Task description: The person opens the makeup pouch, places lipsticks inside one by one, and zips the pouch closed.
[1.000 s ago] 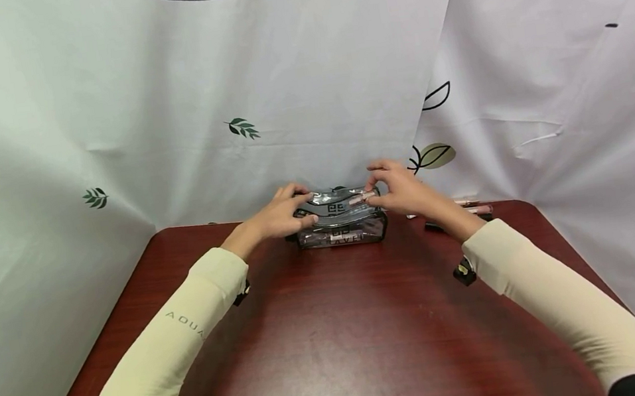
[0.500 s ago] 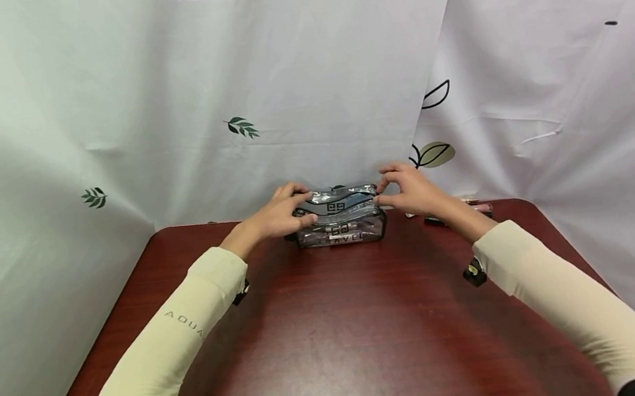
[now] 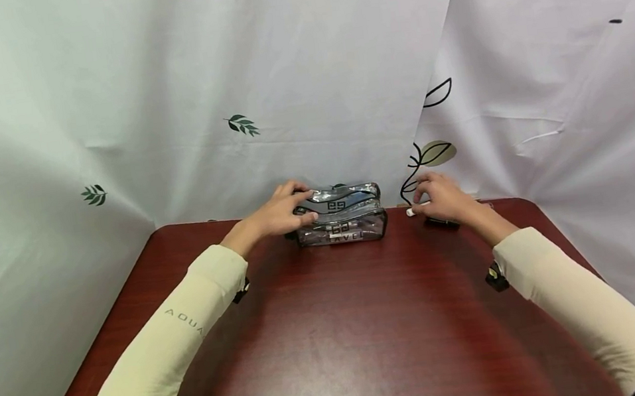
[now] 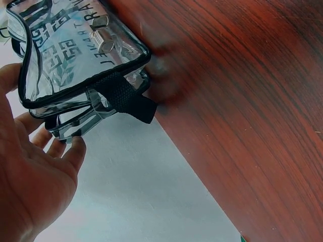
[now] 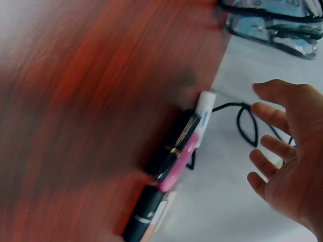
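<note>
A clear cosmetic bag with black trim [image 3: 351, 227] stands at the back of the table, its zipped top parted. At its left end my left hand [image 3: 279, 216] grips the top edges between thumb and fingers; the left wrist view shows the fingertips curled at the rim, beside a black strap tab [image 4: 126, 98]. A small tube [image 4: 103, 41] shows through the clear wall. My right hand [image 3: 444, 200] holds nothing, its fingers spread and slightly bent over several slim makeup tubes. Among those are a white tube [image 5: 204, 113], a pink tube [image 5: 177, 166] and a black tube with gold bands [image 5: 181, 141].
A thick black tube [image 5: 140, 214] lies at the near end of the row. The tubes lie along the back edge of the dark red wooden table [image 3: 342, 342]. Right behind that edge hangs a white printed curtain [image 3: 325, 76].
A second ago my right hand pinched a small pinkish tube over the bag's opening. The tube has left its fingers, and the hand has moved right to the makeup tubes. My left hand has stayed.
</note>
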A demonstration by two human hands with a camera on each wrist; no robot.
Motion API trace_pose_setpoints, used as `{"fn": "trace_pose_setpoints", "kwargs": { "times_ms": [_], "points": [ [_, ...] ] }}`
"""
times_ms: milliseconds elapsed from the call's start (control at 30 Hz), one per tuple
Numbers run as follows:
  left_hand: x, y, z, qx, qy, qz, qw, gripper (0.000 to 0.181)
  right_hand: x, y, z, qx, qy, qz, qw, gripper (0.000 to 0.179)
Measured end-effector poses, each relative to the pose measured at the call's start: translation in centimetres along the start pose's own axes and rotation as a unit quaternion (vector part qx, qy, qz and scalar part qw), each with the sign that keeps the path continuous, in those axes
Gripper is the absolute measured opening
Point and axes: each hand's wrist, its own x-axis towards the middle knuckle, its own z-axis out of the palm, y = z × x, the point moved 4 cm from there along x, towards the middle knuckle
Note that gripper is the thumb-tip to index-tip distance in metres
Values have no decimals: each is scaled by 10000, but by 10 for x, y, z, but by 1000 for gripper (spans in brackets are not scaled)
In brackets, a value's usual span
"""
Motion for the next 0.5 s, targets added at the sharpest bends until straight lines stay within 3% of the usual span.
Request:
{"fn": "trace_pose_setpoints", "kwargs": {
  "times_ms": [133,200,233,267,500],
  "points": [
    [15,-24,10,-24,88,149,9998,85,-9,13,2,-304,-329,144,9989,20],
    [15,-22,9,-105,-13,70,9999,85,-13,18,3,-454,-450,189,9978,19],
    [18,-29,12,-107,71,158,9998,87,-15,20,3,-530,-509,213,9971,19],
    [12,-18,6,-134,-5,57,9999,84,-17,22,4,-568,-572,249,9964,20],
    [2,-5,1,-80,-34,74,9999,80,-27,40,10,-821,-947,497,9909,16]
  ]
}}
